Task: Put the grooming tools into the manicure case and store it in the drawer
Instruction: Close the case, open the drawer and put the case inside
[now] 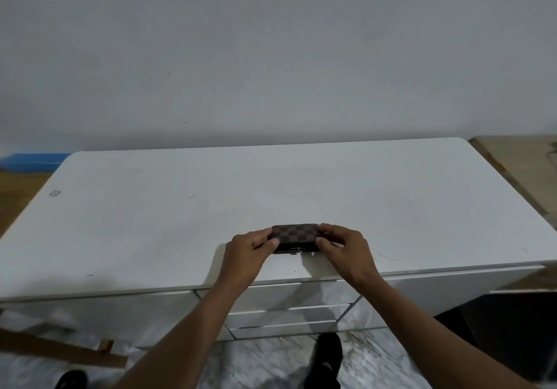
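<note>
Head view: a white desk [180,208] fills the middle of the frame, set against a plain pale wall [271,42]. The manicure case [297,234], dark brown with a checkered pattern, lies closed on the desk top near its front edge, roughly at six o'clock from the desk's centre. A small metal clasp shows on the side of the case facing the person.

The left hand [250,248] grips the case's nine o'clock end, its fingers curled over the top and the thumb pressed against the near side. The right hand [346,248] grips the three o'clock end the same way, fingers bent over the top edge, thumb against the near face. Both hands pinch the case between thumb and fingers; neither hand is spread.

Below the desk edge, directly under the hands, a stack of white drawers [289,313] sits shut. At nine o'clock beyond the desk's corner lies a blue object [33,162]. A wooden surface [524,162] adjoins the desk at three o'clock. Dark shoes [327,355] stand on the floor at six o'clock.
</note>
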Demonstrator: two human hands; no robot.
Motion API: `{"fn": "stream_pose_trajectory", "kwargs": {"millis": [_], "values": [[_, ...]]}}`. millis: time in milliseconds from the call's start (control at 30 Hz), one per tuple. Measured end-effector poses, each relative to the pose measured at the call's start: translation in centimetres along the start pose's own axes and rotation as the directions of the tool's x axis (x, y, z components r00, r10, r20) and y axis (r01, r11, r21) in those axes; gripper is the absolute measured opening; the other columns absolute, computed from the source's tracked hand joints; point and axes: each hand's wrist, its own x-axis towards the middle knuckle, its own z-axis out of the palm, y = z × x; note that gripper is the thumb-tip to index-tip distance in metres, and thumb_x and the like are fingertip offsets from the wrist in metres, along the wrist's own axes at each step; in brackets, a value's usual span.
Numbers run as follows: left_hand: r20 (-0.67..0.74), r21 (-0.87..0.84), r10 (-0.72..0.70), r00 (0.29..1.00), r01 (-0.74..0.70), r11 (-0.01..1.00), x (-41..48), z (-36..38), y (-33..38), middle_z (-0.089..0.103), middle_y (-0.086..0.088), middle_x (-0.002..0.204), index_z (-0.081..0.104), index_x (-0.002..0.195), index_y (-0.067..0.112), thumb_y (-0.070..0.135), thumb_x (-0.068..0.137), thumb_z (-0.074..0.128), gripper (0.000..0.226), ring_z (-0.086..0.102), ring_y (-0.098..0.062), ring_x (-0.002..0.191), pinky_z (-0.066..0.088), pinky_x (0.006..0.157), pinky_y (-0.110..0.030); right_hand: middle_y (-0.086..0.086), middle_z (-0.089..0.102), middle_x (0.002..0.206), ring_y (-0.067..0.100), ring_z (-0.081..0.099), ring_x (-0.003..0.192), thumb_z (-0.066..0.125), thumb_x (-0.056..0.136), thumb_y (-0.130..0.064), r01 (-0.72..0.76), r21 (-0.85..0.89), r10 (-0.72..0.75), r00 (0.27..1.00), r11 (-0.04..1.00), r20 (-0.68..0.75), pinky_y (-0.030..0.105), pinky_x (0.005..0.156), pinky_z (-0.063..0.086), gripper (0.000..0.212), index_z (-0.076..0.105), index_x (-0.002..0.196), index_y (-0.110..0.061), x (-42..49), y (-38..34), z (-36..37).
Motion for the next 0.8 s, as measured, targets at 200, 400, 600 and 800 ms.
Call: {"fn": "stream_pose_trajectory", "kwargs": {"millis": [200, 400, 600, 800], "values": [[-0.085, 0.123, 0.111, 0.99, -0.101, 0.987, -0.4, 1.0, -0.2, 0.068, -0.001, 0.118, 0.068, 0.12, 0.009, 0.008, 0.084, 0.074, 0.036, 0.062, -0.012, 0.108, 0.041, 0.088, -0.004, 0.001, 0.062, 0.132, 0.014, 0.058, 0.12, 0.069, 0.085, -0.015, 0.092, -0.249, -0.09, 0.996, 0.964, 0.019, 0.011, 0.099, 0.034, 0.034, 0.068, 0.119, -0.012, -0.2, 0.3, 0.5], [-0.069, 0.163, 0.139, 0.988, -0.126, 0.978, 0.1, 1.3, -0.8, 0.067, -0.005, 0.117, 0.068, 0.117, 0.003, 0.008, 0.082, 0.077, 0.037, 0.063, -0.015, 0.106, 0.047, 0.089, -0.009, 0.006, 0.066, 0.124, 0.023, 0.063, 0.109, 0.066, 0.086, -0.008, 0.174, -0.321, -0.164, 0.985, 0.931, 0.057, 0.031, 0.097, 0.05, 0.025, 0.07, 0.11, -0.004, 0.1, 0.0, 0.7], [-0.079, 0.281, 0.239, 0.968, -0.208, 0.937, 0.3, 1.8, -1.0, 0.066, -0.01, 0.116, 0.069, 0.116, 0.0, 0.01, 0.084, 0.075, 0.034, 0.064, -0.022, 0.106, 0.053, 0.097, -0.04, 0.009, 0.07, 0.111, 0.029, 0.063, 0.102, 0.062, 0.086, -0.005, 0.187, -0.392, -0.174, 0.982, 0.901, 0.069, 0.039, 0.087, 0.051, 0.019, 0.071, 0.103, -0.001, 0.8, -0.2, 1.1], [-0.1, 0.269, 0.206, 0.973, -0.173, 0.948, 0.3, 2.2, -0.7, 0.067, -0.013, 0.117, 0.067, 0.118, -0.001, 0.009, 0.084, 0.074, 0.035, 0.064, -0.025, 0.107, 0.053, 0.097, -0.043, 0.008, 0.07, 0.115, 0.026, 0.062, 0.105, 0.061, 0.088, -0.006, 0.151, -0.406, -0.146, 0.988, 0.901, 0.045, 0.032, 0.088, 0.047, 0.023, 0.069, 0.11, -0.006, 0.9, -0.4, 1.4]]}}
